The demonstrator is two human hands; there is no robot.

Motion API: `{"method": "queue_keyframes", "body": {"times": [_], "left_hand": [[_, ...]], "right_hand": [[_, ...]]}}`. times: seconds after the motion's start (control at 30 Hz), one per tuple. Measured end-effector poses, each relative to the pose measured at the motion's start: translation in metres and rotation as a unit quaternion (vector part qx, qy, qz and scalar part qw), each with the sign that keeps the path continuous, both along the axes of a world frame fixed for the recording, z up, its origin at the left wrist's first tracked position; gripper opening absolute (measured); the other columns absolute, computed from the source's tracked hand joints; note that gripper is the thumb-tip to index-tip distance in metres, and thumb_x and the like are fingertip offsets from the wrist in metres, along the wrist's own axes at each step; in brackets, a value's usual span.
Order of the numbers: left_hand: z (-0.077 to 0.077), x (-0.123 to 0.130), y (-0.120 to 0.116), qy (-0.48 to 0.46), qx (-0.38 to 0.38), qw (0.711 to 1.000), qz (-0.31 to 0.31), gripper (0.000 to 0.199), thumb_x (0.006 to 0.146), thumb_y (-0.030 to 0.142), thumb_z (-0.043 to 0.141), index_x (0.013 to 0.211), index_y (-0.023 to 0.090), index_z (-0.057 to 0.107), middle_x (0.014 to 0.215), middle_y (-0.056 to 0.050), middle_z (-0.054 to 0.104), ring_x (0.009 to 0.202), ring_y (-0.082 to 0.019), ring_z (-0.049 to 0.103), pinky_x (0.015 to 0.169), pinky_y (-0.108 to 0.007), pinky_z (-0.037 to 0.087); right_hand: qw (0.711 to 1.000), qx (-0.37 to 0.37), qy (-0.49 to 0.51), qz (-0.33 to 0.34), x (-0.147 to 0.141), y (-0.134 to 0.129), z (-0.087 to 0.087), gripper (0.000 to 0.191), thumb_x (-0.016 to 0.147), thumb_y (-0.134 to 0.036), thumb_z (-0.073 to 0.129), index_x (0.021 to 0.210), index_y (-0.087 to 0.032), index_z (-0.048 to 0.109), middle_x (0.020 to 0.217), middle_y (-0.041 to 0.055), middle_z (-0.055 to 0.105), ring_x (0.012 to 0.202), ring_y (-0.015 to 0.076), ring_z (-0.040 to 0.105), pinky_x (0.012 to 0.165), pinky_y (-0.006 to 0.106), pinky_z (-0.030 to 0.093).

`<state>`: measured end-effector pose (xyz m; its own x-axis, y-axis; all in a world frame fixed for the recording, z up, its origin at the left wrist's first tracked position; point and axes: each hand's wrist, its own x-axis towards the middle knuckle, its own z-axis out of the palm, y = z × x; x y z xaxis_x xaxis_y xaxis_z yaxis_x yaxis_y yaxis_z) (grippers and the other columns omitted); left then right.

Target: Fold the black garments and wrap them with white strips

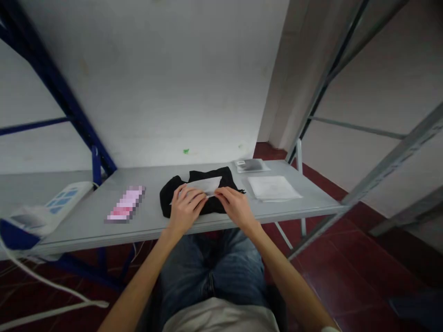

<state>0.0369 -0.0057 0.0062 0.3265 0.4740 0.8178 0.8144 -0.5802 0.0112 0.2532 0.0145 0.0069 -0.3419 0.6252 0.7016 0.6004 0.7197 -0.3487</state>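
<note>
A black cloth garment point(219, 210) lies bunched near the front edge of the table, in front of me. On top of it is a thin white sheet point(209, 184), perhaps a plastic bag; its material is hard to tell. My left hand point(187, 205) is closed on the near left part of this sheet, its fingers bent over the top. My right hand point(235, 203) pinches the sheet's near right edge between thumb and fingertips. The two hands nearly meet at that edge, and they hide part of the sheet and the cloth.
Right of the cloth lies a stack of white sheets point(273, 188), with a clear packet holding something dark point(251, 165) behind it. A pixelated phone-like object point(126, 204) and a white power strip point(67, 203) lie left on the grey table point(152, 230). Metal frames flank the table.
</note>
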Motion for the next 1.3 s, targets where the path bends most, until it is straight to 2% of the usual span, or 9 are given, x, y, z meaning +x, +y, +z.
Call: {"method": "queue_keyframes", "body": {"times": [0.13, 0.27, 0.33, 0.53, 0.67, 0.8, 1.0, 1.17, 1.3], "left_hand": [[0.002, -0.022, 0.009, 0.010, -0.014, 0.999, 0.034, 0.013, 0.102, 0.028, 0.061, 0.104, 0.027, 0.074, 0.110, -0.002, 0.080, 0.110, -0.025, 0.068, 0.111, -0.051, 0.043], [0.006, -0.045, 0.015, 0.018, -0.035, 0.997, 0.064, 0.018, 0.104, 0.033, 0.057, 0.103, 0.024, 0.072, 0.107, -0.005, 0.079, 0.104, -0.027, 0.068, 0.093, -0.045, 0.050], [0.009, -0.051, 0.015, 0.016, -0.051, 0.997, 0.059, 0.020, 0.104, 0.034, 0.055, 0.102, 0.024, 0.071, 0.104, -0.006, 0.078, 0.099, -0.026, 0.069, 0.088, -0.042, 0.051], [0.016, -0.058, 0.015, 0.000, -0.077, 0.996, 0.035, 0.022, 0.105, 0.036, 0.051, 0.103, 0.023, 0.070, 0.103, -0.006, 0.077, 0.095, -0.024, 0.071, 0.086, -0.038, 0.055], [0.012, -0.057, 0.014, -0.011, -0.080, 0.996, 0.046, 0.022, 0.106, 0.036, 0.051, 0.105, 0.023, 0.068, 0.101, -0.006, 0.075, 0.093, -0.023, 0.071, 0.083, -0.036, 0.055], [0.009, -0.049, 0.012, -0.006, -0.083, 0.996, 0.034, 0.020, 0.106, 0.034, 0.051, 0.105, 0.023, 0.068, 0.100, -0.006, 0.074, 0.092, -0.021, 0.071, 0.081, -0.033, 0.054], [0.014, -0.038, 0.007, 0.014, -0.074, 0.997, 0.022, 0.019, 0.106, 0.031, 0.050, 0.105, 0.021, 0.066, 0.100, -0.005, 0.073, 0.091, -0.020, 0.070, 0.081, -0.031, 0.054], [0.018, -0.035, 0.002, 0.033, -0.084, 0.996, -0.015, 0.017, 0.106, 0.028, 0.051, 0.106, 0.020, 0.066, 0.103, -0.006, 0.074, 0.094, -0.019, 0.070, 0.083, -0.031, 0.055], [0.016, -0.031, 0.002, 0.054, -0.106, 0.992, -0.038, 0.015, 0.105, 0.028, 0.054, 0.104, 0.020, 0.068, 0.101, -0.005, 0.074, 0.091, -0.018, 0.070, 0.081, -0.030, 0.054]], "right_hand": [[0.998, -0.022, 0.045, -0.041, 0.019, 0.016, -0.001, 0.022, 0.108, -0.031, 0.049, 0.110, -0.027, 0.070, 0.107, 0.0054, 0.075, 0.098, 0.0219, 0.072, 0.087, 0.032, 0.057], [0.995, -0.034, 0.077, -0.058, 0.034, 0.028, -0.004, 0.020, 0.106, -0.030, 0.048, 0.105, -0.026, 0.067, 0.103, 0.0060, 0.073, 0.095, 0.0225, 0.069, 0.083, 0.033, 0.058], [0.994, -0.034, 0.085, -0.061, 0.037, 0.031, -0.005, 0.019, 0.105, -0.028, 0.047, 0.102, -0.025, 0.066, 0.101, 0.0062, 0.071, 0.094, 0.0226, 0.068, 0.083, 0.034, 0.058], [0.994, -0.026, 0.068, -0.086, 0.038, 0.030, -0.002, 0.021, 0.103, -0.022, 0.045, 0.097, -0.025, 0.065, 0.100, 0.0071, 0.070, 0.094, 0.0231, 0.066, 0.082, 0.033, 0.055], [0.994, -0.021, 0.012, -0.106, 0.039, 0.025, 0.001, 0.027, 0.104, -0.019, 0.043, 0.105, -0.025, 0.069, 0.107, 0.0071, 0.070, 0.095, 0.0232, 0.067, 0.084, 0.034, 0.054], [0.994, 0.004, -0.030, -0.100, 0.031, 0.016, 0.005, 0.028, 0.104, -0.019, 0.047, 0.113, -0.027, 0.072, 0.123, 0.0079, 0.069, 0.113, 0.0253, 0.064, 0.092, 0.037, 0.054], [0.994, 0.036, -0.065, -0.075, 0.016, 0.009, 0.004, 0.023, 0.103, -0.019, 0.056, 0.112, -0.028, 0.075, 0.129, 0.0077, 0.068, 0.120, 0.0276, 0.060, 0.102, 0.044, 0.049], [0.994, 0.012, -0.045, -0.097, 0.009, 0.010, 0.000, 0.024, 0.103, -0.020, 0.056, 0.118, -0.026, 0.074, 0.127, 0.0091, 0.068, 0.118, 0.0267, 0.061, 0.102, 0.044, 0.050], [0.991, 0.000, -0.099, -0.086, -0.001, 0.006, -0.003, 0.035, 0.095, -0.017, 0.067, 0.129, -0.026, 0.069, 0.136, 0.0104, 0.064, 0.125, 0.0305, 0.057, 0.103, 0.048, 0.050]]}}
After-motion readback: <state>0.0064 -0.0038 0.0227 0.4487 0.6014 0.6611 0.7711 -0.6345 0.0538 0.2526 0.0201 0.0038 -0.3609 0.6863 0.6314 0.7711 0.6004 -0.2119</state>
